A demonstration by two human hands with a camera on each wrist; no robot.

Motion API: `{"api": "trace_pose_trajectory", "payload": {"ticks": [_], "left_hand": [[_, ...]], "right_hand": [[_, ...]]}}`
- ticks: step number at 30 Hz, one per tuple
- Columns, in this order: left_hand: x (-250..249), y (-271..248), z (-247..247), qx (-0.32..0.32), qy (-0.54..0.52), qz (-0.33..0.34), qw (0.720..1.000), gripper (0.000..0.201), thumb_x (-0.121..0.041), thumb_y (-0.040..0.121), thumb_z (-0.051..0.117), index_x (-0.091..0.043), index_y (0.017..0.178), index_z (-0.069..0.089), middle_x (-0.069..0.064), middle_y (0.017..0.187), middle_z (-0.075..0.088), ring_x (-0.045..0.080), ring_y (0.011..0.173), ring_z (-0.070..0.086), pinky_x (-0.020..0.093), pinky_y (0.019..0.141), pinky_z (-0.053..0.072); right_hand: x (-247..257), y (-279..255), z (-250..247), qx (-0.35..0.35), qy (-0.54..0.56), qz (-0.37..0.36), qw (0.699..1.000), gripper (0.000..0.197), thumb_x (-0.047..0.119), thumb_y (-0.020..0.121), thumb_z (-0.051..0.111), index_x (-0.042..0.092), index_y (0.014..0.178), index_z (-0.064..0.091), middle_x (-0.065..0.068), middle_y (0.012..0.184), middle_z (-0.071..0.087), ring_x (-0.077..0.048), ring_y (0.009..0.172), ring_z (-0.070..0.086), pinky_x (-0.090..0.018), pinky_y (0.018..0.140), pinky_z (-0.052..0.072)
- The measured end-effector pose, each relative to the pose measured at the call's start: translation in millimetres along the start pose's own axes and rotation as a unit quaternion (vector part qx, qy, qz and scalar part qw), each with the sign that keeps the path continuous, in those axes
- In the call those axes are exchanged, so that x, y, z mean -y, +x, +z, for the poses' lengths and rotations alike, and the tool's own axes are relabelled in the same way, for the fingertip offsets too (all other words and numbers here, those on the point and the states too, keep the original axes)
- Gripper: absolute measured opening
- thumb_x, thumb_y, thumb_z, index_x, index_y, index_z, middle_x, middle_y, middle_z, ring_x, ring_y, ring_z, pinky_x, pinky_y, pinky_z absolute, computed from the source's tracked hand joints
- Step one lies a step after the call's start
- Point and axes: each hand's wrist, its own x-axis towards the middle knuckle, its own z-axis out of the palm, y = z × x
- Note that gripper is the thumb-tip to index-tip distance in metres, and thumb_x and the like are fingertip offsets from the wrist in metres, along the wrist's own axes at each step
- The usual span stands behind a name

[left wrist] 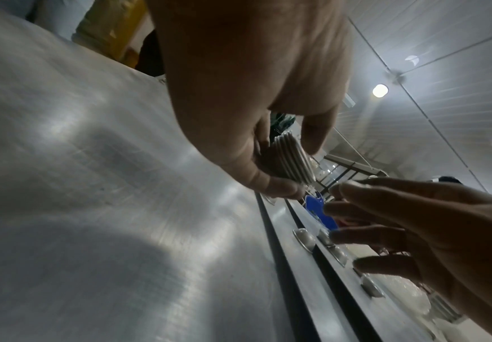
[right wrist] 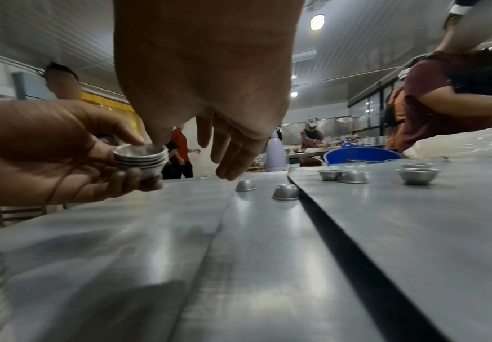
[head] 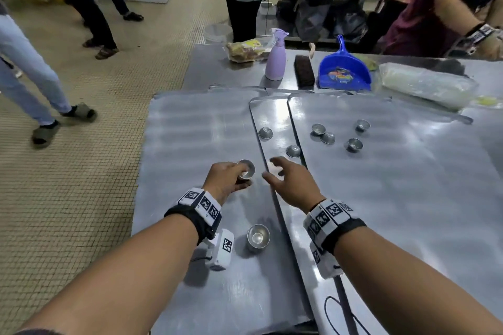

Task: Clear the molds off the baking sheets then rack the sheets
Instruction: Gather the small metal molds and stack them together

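Note:
My left hand grips a nested stack of small metal molds, also seen as the mold stack and the stack, just above the left baking sheet. My right hand hovers beside it with fingers spread and relaxed, holding nothing. Another stack of molds stands on the left sheet near my left wrist. Two upturned molds lie on the narrow middle sheet. Several loose molds sit on the right sheet.
Behind the sheets stand a lilac spray bottle, a dark brush, a blue dustpan and a wrapped white roll. Several people stand on the tiled floor at left and beyond the table. A dark cable loops near the front edge.

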Motion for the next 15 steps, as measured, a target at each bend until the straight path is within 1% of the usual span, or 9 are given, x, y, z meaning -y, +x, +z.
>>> {"api": "trace_pose_trajectory", "payload": {"ticks": [2,4,6,8,11,13,15], "left_hand": [[3.1,6.8,-0.6,0.000,0.061,0.018,0.998,0.006,0.002,0.090,0.062,0.006,0.088,0.067,0.020,0.084,0.064,0.025,0.060,0.069,0.027,0.061,0.061],[5.8,14.4,0.2,0.000,0.111,0.031,0.993,0.008,0.003,0.091,0.059,0.005,0.089,0.067,0.017,0.081,0.065,0.022,0.056,0.069,0.026,0.061,0.059],[6.1,20.3,2.2,0.012,0.145,0.044,0.988,0.008,0.002,0.091,0.060,0.004,0.089,0.067,0.017,0.080,0.067,0.021,0.057,0.070,0.026,0.060,0.057],[6.5,25.9,4.3,0.023,0.161,0.048,0.986,0.007,0.000,0.090,0.062,0.003,0.089,0.068,0.017,0.082,0.069,0.022,0.061,0.071,0.027,0.063,0.057],[8.7,33.6,7.0,0.023,0.170,0.034,0.985,0.008,-0.003,0.089,0.065,0.003,0.093,0.069,0.017,0.083,0.071,0.024,0.065,0.073,0.035,0.071,0.057],[10.5,37.5,8.4,0.015,0.174,0.018,0.984,0.008,-0.005,0.088,0.066,-0.002,0.093,0.070,0.014,0.078,0.073,0.024,0.068,0.074,0.038,0.068,0.053],[11.9,40.6,9.4,0.005,0.177,0.004,0.984,0.007,-0.007,0.088,0.065,-0.005,0.094,0.070,0.011,0.074,0.072,0.022,0.067,0.073,0.035,0.062,0.050]], "right_hand": [[-13.0,-0.3,-5.8,-0.008,-0.024,0.028,0.999,0.048,0.049,0.092,0.062,0.024,0.132,0.058,0.004,0.126,0.067,-0.017,0.104,0.066,-0.035,0.089,0.052],[-25.2,2.2,-14.8,-0.014,-0.043,0.056,0.997,0.044,0.047,0.091,0.062,0.022,0.128,0.061,0.003,0.126,0.068,-0.019,0.106,0.066,-0.036,0.091,0.051],[-34.6,8.1,-25.8,-0.016,-0.061,0.079,0.995,0.041,0.043,0.092,0.063,0.020,0.126,0.063,0.001,0.122,0.069,-0.022,0.109,0.064,-0.036,0.091,0.050],[-42.5,16.7,-36.1,-0.013,-0.075,0.093,0.993,0.038,0.040,0.092,0.063,0.019,0.124,0.064,-0.002,0.119,0.070,-0.024,0.110,0.063,-0.035,0.090,0.049],[-50.4,33.1,-48.0,-0.004,-0.093,0.102,0.990,0.035,0.037,0.091,0.063,0.020,0.122,0.064,-0.006,0.117,0.070,-0.028,0.109,0.063,-0.038,0.089,0.050],[-54.3,47.4,-51.7,0.010,-0.111,0.095,0.989,0.036,0.035,0.092,0.062,0.019,0.124,0.062,-0.008,0.120,0.068,-0.029,0.110,0.062,-0.040,0.090,0.050],[-58.0,63.6,-51.3,0.031,-0.133,0.076,0.988,0.037,0.034,0.092,0.061,0.019,0.125,0.060,-0.009,0.121,0.067,-0.030,0.111,0.061,-0.040,0.090,0.050]]}}
